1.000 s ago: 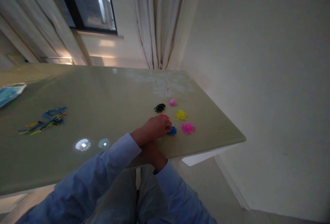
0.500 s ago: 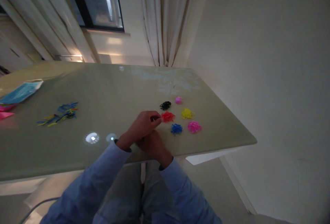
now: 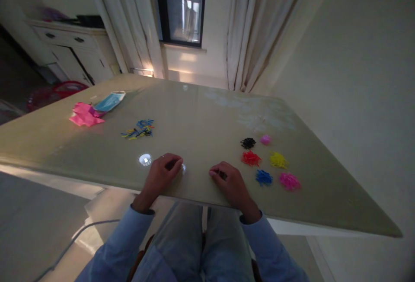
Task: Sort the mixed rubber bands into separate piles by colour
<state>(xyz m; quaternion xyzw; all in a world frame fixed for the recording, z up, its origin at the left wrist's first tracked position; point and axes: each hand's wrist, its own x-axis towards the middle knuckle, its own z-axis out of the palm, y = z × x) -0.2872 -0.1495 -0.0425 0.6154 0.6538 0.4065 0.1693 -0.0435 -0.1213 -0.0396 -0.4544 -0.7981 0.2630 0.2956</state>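
My left hand (image 3: 164, 170) rests near the table's front edge, thumb and fingers pinched together. To its right, my right hand (image 3: 228, 181) is also pinched, with thumb and index meeting at the tips. Whatever either hand holds, if anything, is too small to make out. Right of my right hand lie small heaps of thin rubber-band-like pieces: blue (image 3: 264, 177), red (image 3: 250, 158), black (image 3: 248, 143), yellow (image 3: 278, 160) and pink (image 3: 289, 181). A smaller pink heap (image 3: 265, 139) sits behind. Beyond my left hand is a mixed heap (image 3: 139, 129) of blue, yellow, black and orange pieces.
A blue face mask (image 3: 110, 101) and a crumpled pink sheet (image 3: 85, 114) lie on the table's left side. The glossy table (image 3: 197, 117) reflects ceiling lights. A wall (image 3: 366, 100) stands at the right; curtains, a window and a white cabinet (image 3: 74, 50) are behind.
My left hand has left the red heap and drawn back to the left, uncrossing from my right hand. The hands are now apart. The view has swung left.
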